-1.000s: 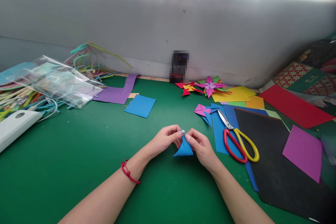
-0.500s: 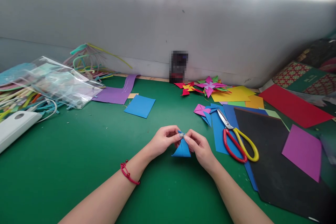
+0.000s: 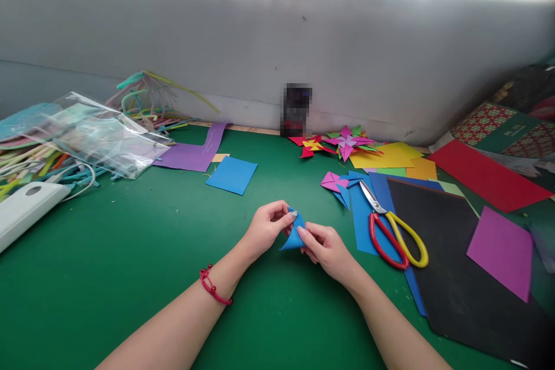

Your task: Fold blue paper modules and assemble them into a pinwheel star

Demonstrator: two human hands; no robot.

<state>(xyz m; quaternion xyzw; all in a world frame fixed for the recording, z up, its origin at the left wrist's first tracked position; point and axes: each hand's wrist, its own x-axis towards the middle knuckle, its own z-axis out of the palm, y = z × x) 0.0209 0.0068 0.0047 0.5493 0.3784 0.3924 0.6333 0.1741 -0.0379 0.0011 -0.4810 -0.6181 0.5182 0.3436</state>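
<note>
Between my hands, above the green table [image 3: 143, 277], is a small folded piece of blue paper [image 3: 295, 238]. My left hand [image 3: 269, 226] pinches its upper end between thumb and fingers. My right hand [image 3: 326, 248] grips its right edge lower down, the thumb lying across the front and the fingers mostly behind. The paper tilts, with a pointed corner toward the lower left. Some of its folds are covered by my fingers. A flat blue paper square [image 3: 232, 175] lies beyond my left hand.
Scissors [image 3: 385, 225] with red and yellow handles rest on blue and black sheets [image 3: 446, 266] at the right. Folded paper flowers [image 3: 346, 143] sit near the wall. Purple paper [image 3: 186, 156], a clear plastic bag [image 3: 117, 139] and a white device [image 3: 30, 211] are at the left.
My right thumb has slid from the paper's top tip down to its right edge. My left hand has risen slightly, still pinching the top, and the paper has tilted.
</note>
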